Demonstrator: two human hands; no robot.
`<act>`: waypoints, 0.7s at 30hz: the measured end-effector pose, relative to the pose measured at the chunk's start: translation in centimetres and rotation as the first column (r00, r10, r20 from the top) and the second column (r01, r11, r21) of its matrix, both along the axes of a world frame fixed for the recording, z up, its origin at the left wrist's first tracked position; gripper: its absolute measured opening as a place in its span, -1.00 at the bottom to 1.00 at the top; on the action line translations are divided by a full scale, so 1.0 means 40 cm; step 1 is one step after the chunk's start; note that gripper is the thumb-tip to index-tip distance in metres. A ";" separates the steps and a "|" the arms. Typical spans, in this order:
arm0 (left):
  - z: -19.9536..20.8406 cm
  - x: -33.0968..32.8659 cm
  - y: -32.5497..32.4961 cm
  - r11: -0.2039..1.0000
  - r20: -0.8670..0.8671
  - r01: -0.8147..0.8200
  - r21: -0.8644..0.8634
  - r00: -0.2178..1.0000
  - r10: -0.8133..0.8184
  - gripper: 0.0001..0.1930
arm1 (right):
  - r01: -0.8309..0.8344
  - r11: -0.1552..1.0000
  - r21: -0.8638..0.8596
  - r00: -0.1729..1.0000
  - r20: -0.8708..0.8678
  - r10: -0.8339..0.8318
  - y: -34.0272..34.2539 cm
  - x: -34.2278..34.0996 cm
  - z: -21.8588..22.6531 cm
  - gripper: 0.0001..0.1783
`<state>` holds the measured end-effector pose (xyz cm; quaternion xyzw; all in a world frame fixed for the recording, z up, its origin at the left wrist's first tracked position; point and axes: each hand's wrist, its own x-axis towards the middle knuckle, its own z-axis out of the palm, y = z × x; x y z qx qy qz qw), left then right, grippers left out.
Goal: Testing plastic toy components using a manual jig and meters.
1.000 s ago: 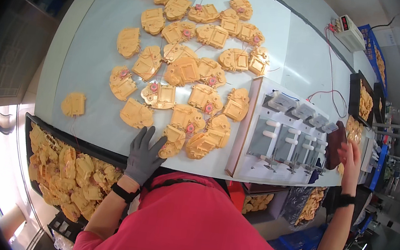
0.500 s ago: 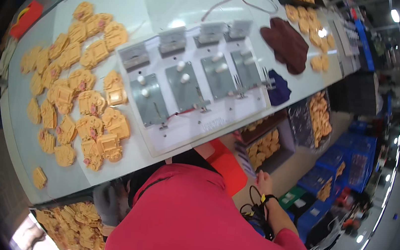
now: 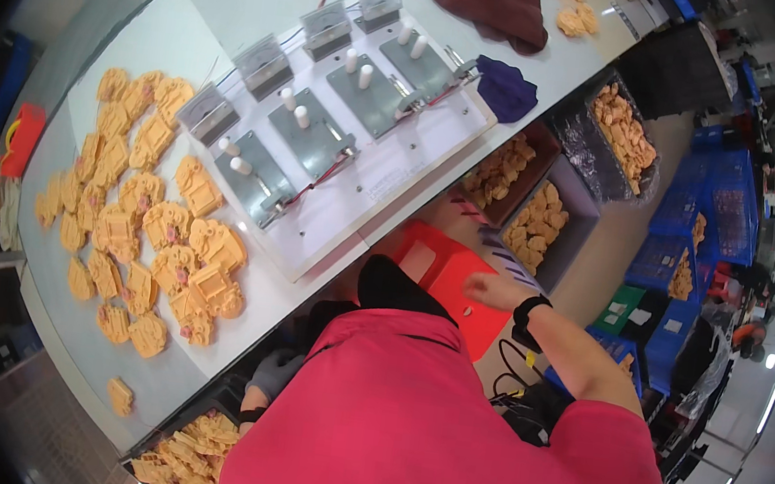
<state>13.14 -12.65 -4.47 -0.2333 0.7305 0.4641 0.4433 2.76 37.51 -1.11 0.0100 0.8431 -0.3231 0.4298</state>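
Observation:
My left hand (image 3: pixel 274 372), in a grey glove, hangs low beside my body at the table's near edge, next to a bin of yellow moulded parts (image 3: pixel 192 455). Its fingers are partly hidden, and I see nothing held in it. My bare right hand (image 3: pixel 494 292), with a black band at the wrist, hovers over a red plastic stool or bin (image 3: pixel 446 273). Its fingers look loosely apart, with nothing visible in them. On the table stands a white test fixture (image 3: pixel 331 225) with several grey plates, white pegs and panel meters. Many yellow moulded parts (image 3: pixel 118 233) lie spread to its left.
A brown cloth (image 3: pixel 494 6) and a dark purple cloth (image 3: pixel 506 90) lie at the fixture's right. Below the table edge, a grey crate (image 3: pixel 575 228) and a black-lined bin (image 3: pixel 577 130) hold more yellow parts. Blue crates (image 3: pixel 717 200) and black cables (image 3: pixel 508 383) are farther right.
The view has shifted and turned toward the right. My right hand has moved over the red stool or bin, and my gloved left hand now shows more beside my body.

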 end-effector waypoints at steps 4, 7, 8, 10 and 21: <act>-0.040 0.039 -0.019 0.999 -0.019 0.005 0.039 1.000 -0.004 -0.49 | -0.334 0.940 0.070 0.904 0.305 0.299 -0.054 0.073 -0.003 -0.54; -0.027 0.041 0.009 0.991 -0.099 -0.117 0.064 0.987 0.123 -0.52 | -0.393 0.915 0.091 0.881 0.323 0.346 -0.041 0.124 0.004 -0.58; -0.048 0.057 0.016 0.980 -0.159 -0.181 0.085 0.968 0.192 -0.53 | -0.344 0.935 0.087 0.900 0.313 0.302 -0.026 0.131 0.010 -0.58; -0.075 0.077 0.037 0.938 -0.152 -0.342 0.048 0.926 0.345 -0.55 | -0.247 0.947 0.204 0.950 0.243 0.196 0.012 0.125 0.019 -0.60; -0.513 -0.061 0.456 0.907 -0.677 -0.311 -0.283 0.735 0.041 -0.55 | -0.600 0.778 0.188 0.792 0.279 0.543 0.156 -0.337 -0.032 -0.64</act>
